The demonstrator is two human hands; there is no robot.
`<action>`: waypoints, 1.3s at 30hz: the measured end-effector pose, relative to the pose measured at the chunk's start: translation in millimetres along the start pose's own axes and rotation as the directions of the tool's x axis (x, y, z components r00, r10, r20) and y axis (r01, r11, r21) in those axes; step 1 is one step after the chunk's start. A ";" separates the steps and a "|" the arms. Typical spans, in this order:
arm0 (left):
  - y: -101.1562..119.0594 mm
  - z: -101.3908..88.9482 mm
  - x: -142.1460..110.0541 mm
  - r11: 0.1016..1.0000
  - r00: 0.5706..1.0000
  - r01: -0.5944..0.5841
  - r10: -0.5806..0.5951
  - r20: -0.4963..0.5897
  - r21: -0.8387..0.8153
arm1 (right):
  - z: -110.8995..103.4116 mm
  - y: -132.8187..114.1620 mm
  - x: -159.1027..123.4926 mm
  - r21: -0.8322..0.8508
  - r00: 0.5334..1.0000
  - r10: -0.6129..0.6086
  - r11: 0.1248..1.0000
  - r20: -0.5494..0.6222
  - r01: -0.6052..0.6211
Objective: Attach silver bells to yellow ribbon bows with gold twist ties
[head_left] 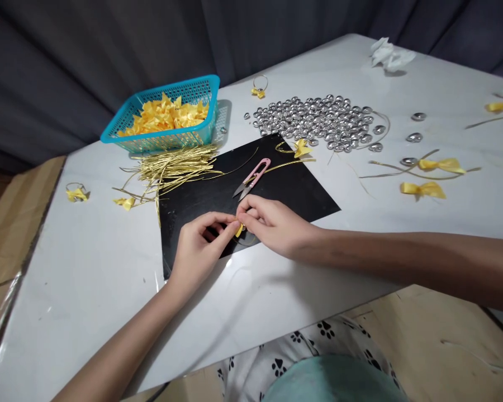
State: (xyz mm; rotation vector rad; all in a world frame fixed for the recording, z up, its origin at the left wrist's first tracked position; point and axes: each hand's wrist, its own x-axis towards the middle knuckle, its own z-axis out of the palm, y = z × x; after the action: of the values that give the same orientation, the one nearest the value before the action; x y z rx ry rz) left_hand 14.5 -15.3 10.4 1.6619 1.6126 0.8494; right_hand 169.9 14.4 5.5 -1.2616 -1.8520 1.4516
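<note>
Over the near edge of a black mat [197, 209], my left hand [203, 237] and my right hand [274, 223] meet fingertip to fingertip. Both are closed in a pinch on a small yellow ribbon bow [238, 230]. A thin gold wire loops below the bow, and a bit of something shiny shows beside it; my fingers hide most of it. Just beyond my right hand lies a pair of pink-handled thread snips [254, 178], blades toward me. A bundle of gold wire ties [176, 167] rests across the mat's far left corner.
A blue plastic basket [109, 134] of yellow bows stands at the far left. Many silver beads [318, 120] are spread at the back. Finished-looking loops with bows [76, 194] and loose yellow bows [423, 190] lie about. Crumpled white tissue [389, 56] sits far right.
</note>
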 end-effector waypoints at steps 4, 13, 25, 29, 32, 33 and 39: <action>1.8 -0.3 -0.3 0.999 0.999 -0.043 0.043 -0.022 0.016 | 0.4 -0.4 0.2 0.044 1.000 0.008 0.999 0.005 -0.008; 1.8 -1.5 -0.4 0.999 1.000 0.003 -0.003 -0.003 -0.042 | -1.7 -2.6 1.8 0.200 0.997 0.018 0.980 -0.078 -0.002; -1.8 -2.1 -3.1 0.996 0.998 -0.044 0.040 0.047 0.072 | -4.1 4.5 3.2 -0.261 0.923 -0.368 0.907 -0.111 0.330; 0.7 -1.9 -3.5 0.996 0.998 -0.038 0.034 0.053 0.076 | -4.5 0.8 0.8 -0.303 0.951 -0.302 0.914 -0.067 0.269; 2.8 -2.3 -3.0 1.000 0.999 -0.013 0.012 0.048 0.018 | -3.9 0.0 2.1 -0.198 0.968 -0.241 0.954 -0.070 0.223; 3.1 -2.4 -2.7 1.000 0.999 -0.002 0.002 0.047 -0.005 | -4.1 -0.1 3.0 -0.151 0.973 -0.221 0.966 -0.071 0.208; 2.1 -3.1 -0.2 0.990 0.999 0.052 -0.050 0.018 -0.130 | -11.8 -5.7 9.7 0.206 0.998 0.004 0.979 -0.064 0.009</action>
State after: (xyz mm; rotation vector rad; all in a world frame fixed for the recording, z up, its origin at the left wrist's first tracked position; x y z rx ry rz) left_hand 13.1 -15.5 13.9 1.5263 1.5490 0.8954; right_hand 172.7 28.6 13.0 -1.1893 -1.6143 1.5390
